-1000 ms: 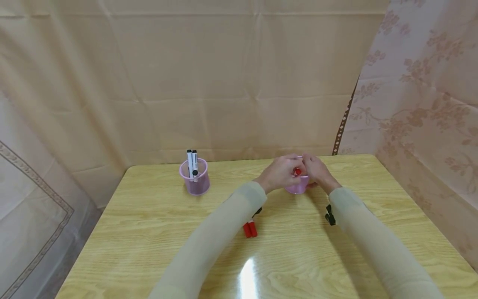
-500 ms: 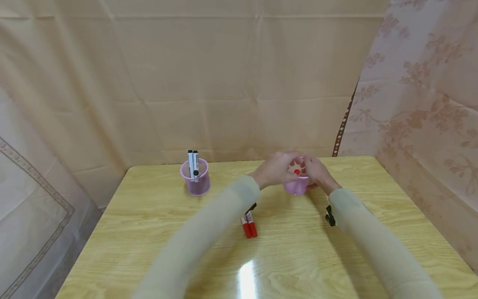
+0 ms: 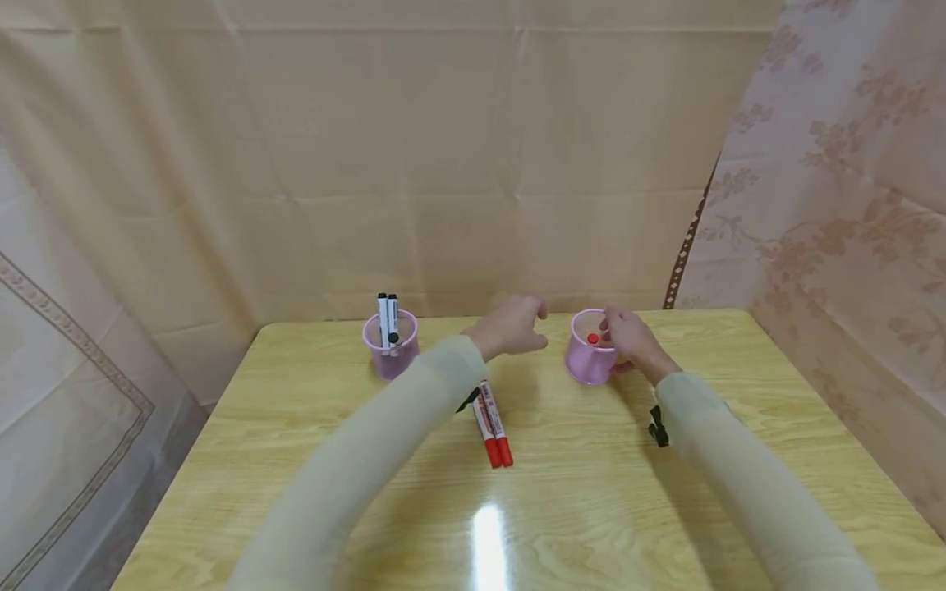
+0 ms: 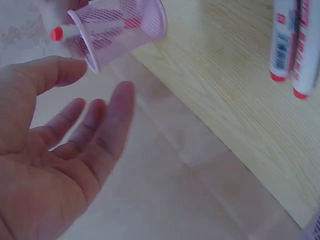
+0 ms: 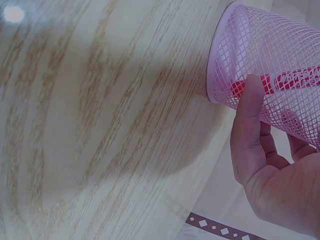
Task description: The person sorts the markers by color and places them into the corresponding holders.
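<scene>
On the right of the table stands a pink mesh pen cup [image 3: 589, 368], with one red-and-white marker [image 3: 593, 339] inside. My right hand [image 3: 634, 341] holds this cup by its right side; in the right wrist view a finger lies along the mesh. My left hand [image 3: 510, 327] hovers left of the cup, holding nothing, its fingers apart and loosely bent in the left wrist view. Two red-capped whiteboard markers [image 3: 493, 427] lie side by side on the table below my left wrist.
A second pink mesh cup [image 3: 392, 365] at the back left holds several black-capped markers [image 3: 388, 320]. The wooden table [image 3: 591, 509] ends at a beige curtain [image 3: 473, 164] behind; a floral cloth [image 3: 850, 246] hangs on the right. Dark wrist straps show at both cuffs.
My left hand has moved left, away from the right cup, leaving the red-topped marker in it. More of the two table markers shows. My right hand stays at the cup.
</scene>
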Demonstrator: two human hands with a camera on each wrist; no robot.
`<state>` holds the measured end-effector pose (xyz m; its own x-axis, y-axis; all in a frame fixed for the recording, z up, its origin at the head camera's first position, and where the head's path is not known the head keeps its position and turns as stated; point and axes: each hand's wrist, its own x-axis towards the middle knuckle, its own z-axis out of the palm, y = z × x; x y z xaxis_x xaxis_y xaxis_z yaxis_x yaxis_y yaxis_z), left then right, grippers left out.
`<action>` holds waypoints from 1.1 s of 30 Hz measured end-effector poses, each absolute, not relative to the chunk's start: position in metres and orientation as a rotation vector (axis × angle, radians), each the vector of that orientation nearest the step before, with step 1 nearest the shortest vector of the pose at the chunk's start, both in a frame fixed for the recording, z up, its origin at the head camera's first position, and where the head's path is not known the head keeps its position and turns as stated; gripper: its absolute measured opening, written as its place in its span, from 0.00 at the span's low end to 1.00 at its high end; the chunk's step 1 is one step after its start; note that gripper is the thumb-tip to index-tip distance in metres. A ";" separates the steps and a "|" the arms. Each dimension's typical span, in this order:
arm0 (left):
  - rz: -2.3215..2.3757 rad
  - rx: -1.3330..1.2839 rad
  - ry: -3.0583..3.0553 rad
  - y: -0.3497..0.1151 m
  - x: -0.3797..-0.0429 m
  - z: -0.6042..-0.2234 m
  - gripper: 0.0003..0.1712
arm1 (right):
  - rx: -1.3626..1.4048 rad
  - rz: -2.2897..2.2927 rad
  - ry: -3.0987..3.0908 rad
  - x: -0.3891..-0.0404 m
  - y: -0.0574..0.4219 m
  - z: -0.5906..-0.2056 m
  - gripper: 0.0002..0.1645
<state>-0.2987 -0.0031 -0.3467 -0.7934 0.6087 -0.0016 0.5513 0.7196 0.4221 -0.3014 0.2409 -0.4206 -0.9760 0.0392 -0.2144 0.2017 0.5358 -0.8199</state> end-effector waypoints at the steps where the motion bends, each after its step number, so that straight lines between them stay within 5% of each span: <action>1: 0.605 0.897 2.773 -0.007 -0.298 -0.346 0.24 | 0.207 -1.420 2.605 -0.302 0.241 -0.420 0.48; 7: 0.549 0.603 2.690 -0.023 -0.296 -0.345 0.09 | 0.205 -1.408 2.611 -0.302 0.242 -0.419 0.49; 21: 0.158 0.341 2.541 -0.052 -0.297 -0.361 0.10 | 0.196 -1.438 2.594 -0.302 0.242 -0.422 0.48; 33: 0.423 -0.010 2.393 -0.068 -0.290 -0.378 0.17 | 0.200 -1.411 2.596 -0.304 0.243 -0.422 0.49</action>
<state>-0.2902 -0.0685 -0.3782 -0.7573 0.1070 -0.6442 -0.1206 0.9466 0.2990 -0.3035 0.2425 -0.4219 -0.9748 0.0320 -0.2206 0.2025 0.5405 -0.8166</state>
